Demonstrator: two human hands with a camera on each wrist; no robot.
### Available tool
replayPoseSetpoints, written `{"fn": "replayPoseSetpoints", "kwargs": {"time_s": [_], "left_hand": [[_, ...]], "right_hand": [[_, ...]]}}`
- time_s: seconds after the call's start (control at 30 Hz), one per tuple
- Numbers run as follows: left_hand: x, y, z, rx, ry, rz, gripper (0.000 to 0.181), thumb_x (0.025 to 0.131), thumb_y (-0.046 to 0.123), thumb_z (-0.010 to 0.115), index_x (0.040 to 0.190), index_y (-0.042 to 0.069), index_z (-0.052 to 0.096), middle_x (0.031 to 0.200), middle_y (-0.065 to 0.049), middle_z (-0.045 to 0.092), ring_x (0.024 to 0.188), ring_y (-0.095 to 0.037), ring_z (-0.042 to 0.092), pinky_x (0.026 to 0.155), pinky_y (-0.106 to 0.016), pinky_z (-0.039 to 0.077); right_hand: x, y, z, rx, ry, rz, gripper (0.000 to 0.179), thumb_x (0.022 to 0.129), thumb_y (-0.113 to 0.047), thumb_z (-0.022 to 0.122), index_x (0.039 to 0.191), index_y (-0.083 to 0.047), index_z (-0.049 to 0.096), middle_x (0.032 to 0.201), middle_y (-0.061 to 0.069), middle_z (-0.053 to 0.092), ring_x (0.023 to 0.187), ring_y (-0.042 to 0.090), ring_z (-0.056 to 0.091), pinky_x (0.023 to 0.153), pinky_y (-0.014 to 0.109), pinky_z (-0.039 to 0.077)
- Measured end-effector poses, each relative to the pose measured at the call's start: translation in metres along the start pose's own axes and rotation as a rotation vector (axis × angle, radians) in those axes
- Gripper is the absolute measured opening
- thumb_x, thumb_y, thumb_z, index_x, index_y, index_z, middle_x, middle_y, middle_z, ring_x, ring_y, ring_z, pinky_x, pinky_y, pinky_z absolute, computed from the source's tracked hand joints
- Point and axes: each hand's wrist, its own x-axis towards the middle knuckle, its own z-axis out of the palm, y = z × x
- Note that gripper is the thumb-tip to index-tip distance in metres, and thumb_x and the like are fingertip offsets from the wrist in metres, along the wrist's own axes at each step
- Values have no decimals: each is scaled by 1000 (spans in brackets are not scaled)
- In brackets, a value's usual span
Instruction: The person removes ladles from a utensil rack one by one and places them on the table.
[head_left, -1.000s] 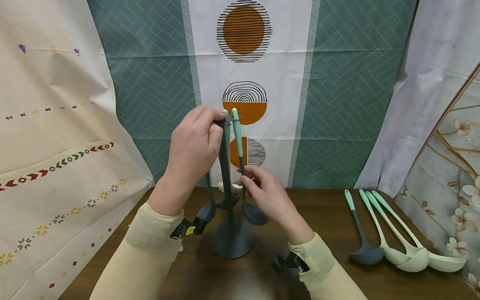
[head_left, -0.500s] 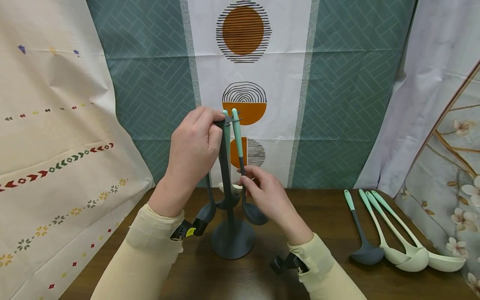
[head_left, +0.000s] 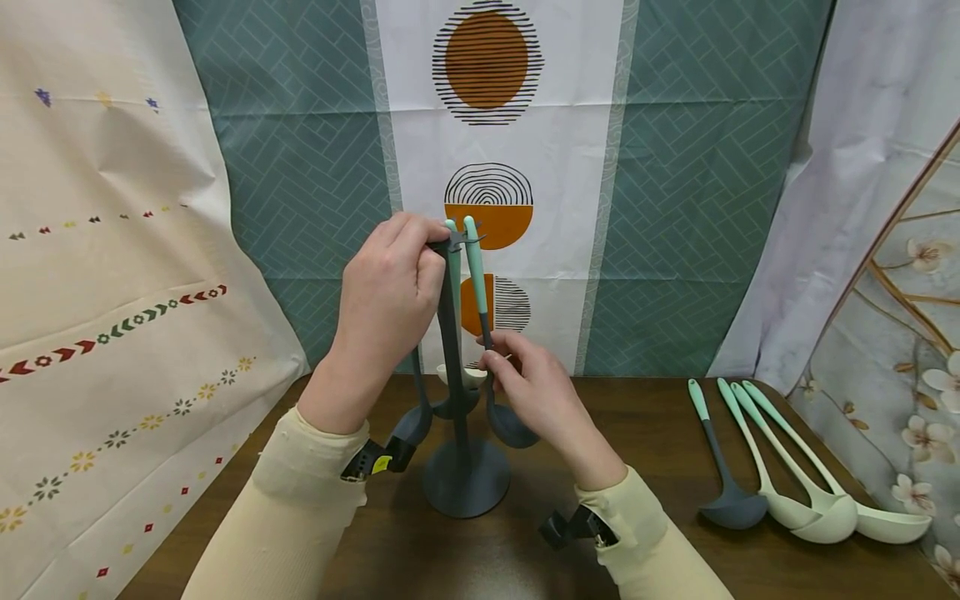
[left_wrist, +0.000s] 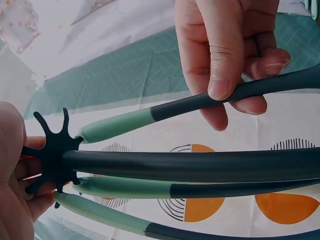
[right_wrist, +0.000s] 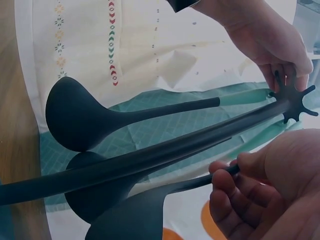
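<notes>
My left hand [head_left: 393, 283] grips the top of a dark grey utensil stand [head_left: 448, 325], its fingers at the star of hooks [left_wrist: 52, 152]. With thumb and fingers, my right hand [head_left: 536, 387] pinches the dark stem of a ladle [head_left: 475, 271] that has a mint-green handle. The ladle's handle end is right at one of the hooks, and its dark bowl [head_left: 512, 427] hangs low beside the post. Two more dark ladles hang around the stand, one with its bowl [right_wrist: 75, 115] on the left side. Behind the post shows a pale ladle bowl [head_left: 471, 377].
On the right of the brown table [head_left: 615, 533] lie a dark ladle [head_left: 733, 507] and several pale green ladles [head_left: 832, 521], handles pointing away. The stand's round base [head_left: 467, 483] rests on the table. Patterned cloths [head_left: 300, 167] hang at the back and sides.
The lower part of the pinched ladle has shifted very slightly to the right with my right fingers. My left hand and the stand have stayed in place.
</notes>
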Motion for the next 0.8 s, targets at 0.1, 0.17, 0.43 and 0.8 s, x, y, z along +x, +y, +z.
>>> {"fn": "replayPoseSetpoints", "kwargs": {"time_s": [0.1,0.17,0.43,0.8], "left_hand": [[0,0,0,-2,2,-2,35,107,7,43,118,-1,75,116,-14,74,101,-31,65,79,-44,60],[0,0,0,-4,2,-3,35,108,7,43,118,-1,75,116,-14,74,101,-31,65,79,-44,60],[0,1,0,-6,-2,-6,35,108,8,44,119,-1,75,115,-14,74,102,-31,65,79,-44,60],[1,1,0,0,-13,-14,34,108,7,44,119,-2,74,119,-15,74,102,-31,65,78,-44,60]], "right_hand": [[0,-1,0,-14,15,4,19,113,-24,65,129,-20,74,101,-3,75,82,19,68,76,42,57],[-1,-1,0,-26,27,5,16,113,-25,64,126,-21,74,101,0,74,82,19,67,76,42,57],[-2,-1,-1,-39,51,2,12,114,-25,63,120,-22,73,99,6,74,82,22,66,78,44,56],[-1,0,-1,22,24,-27,20,112,-21,66,130,-15,73,103,3,76,81,19,68,76,41,58]]}}
